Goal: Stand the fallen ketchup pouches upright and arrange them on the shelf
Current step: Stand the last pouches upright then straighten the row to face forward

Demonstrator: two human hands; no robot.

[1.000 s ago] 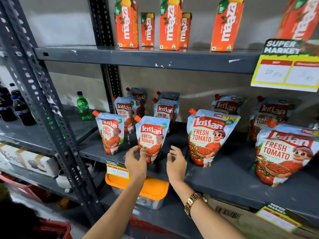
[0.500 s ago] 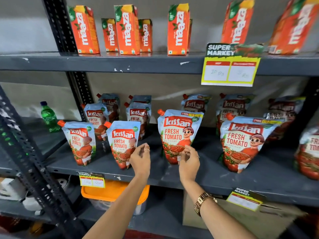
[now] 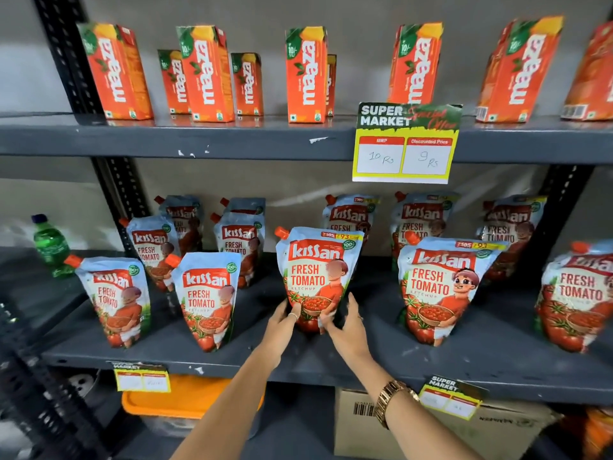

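Note:
Several blue-and-red Kissan ketchup pouches stand upright in two rows on the grey middle shelf (image 3: pixel 252 346). The large middle front pouch (image 3: pixel 315 263) stands upright with both hands at its base. My left hand (image 3: pixel 282 327) grips its lower left corner. My right hand (image 3: pixel 348 327) holds its lower right side, thumb raised. To its left stand two smaller front pouches (image 3: pixel 207 300) (image 3: pixel 114 300). On the right are another large pouch (image 3: pixel 438 287) and one cut off by the frame edge (image 3: pixel 577 293). More pouches lean against the back wall.
Orange Maaza juice cartons (image 3: pixel 205 74) line the upper shelf, and a price tag (image 3: pixel 404 144) hangs from its edge. A green bottle (image 3: pixel 49 247) stands at the left. Below are an orange-lidded tub (image 3: pixel 179 400) and a cardboard box (image 3: pixel 358 423). Black uprights (image 3: pixel 116 194) frame the bay.
Both hands left the smaller second pouch and moved right to the large middle pouch, now gripping its base. The view has swung right along the shelf.

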